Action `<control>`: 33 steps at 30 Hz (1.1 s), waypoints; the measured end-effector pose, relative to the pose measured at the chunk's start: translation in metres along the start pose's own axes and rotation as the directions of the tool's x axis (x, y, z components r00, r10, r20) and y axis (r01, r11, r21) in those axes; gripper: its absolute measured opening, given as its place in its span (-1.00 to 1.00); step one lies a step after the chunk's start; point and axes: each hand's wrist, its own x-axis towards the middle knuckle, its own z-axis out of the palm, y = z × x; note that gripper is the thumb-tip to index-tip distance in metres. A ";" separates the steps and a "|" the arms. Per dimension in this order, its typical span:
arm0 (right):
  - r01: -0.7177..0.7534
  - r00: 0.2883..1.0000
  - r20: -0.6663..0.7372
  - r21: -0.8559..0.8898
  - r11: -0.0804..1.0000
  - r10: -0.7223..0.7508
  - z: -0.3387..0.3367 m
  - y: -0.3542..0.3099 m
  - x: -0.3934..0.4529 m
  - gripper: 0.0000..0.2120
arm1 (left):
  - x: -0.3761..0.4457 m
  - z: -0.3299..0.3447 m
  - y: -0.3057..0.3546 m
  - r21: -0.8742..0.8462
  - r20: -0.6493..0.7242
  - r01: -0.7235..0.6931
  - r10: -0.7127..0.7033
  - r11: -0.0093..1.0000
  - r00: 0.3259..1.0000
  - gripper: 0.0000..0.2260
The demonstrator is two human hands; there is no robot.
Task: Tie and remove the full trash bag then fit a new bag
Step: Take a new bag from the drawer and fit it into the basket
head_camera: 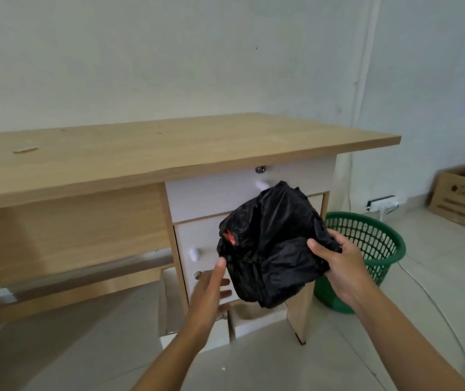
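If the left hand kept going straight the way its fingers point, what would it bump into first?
Probably the black trash bag. The left hand points up and forward, its thumb tip already at the bag's lower edge. The white desk drawers sit behind, though depth is hard to judge.

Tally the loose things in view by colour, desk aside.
Black: 1, the trash bag
Green: 1, the basket
Brown: 1, the cardboard box
White: 1, the power strip
Total: 4

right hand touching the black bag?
Touching. Head view: the right hand grips the black bag's right edge, its thumb lying on the plastic.
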 end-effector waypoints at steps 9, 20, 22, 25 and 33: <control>-0.123 0.992 -0.008 0.090 0.988 0.125 -0.090 0.006 0.060 -0.75 | 0.055 0.117 -0.007 -0.453 0.294 0.250 -0.122 0.856 0.948 -0.46; -0.067 0.997 -0.053 -0.323 0.944 0.053 -0.241 -0.008 0.180 -0.72 | 0.122 0.319 0.000 -0.275 0.021 0.108 -0.106 0.955 0.994 -0.53; -0.058 0.998 -0.011 -0.412 0.909 0.059 -0.253 -0.014 0.206 -0.61 | 0.133 0.345 0.007 -0.263 -0.034 0.074 -0.086 0.962 0.996 -0.57; 0.056 0.998 0.005 -0.638 0.768 -0.068 -0.268 -0.028 0.235 -0.42 | 0.146 0.375 0.022 -0.258 -0.095 0.021 -0.047 0.966 0.994 -0.58; 0.392 0.915 0.331 -0.585 0.711 -0.232 -0.250 -0.079 0.256 -0.61 | 0.169 0.424 0.042 -0.171 -0.122 -0.107 0.086 0.979 0.989 -0.61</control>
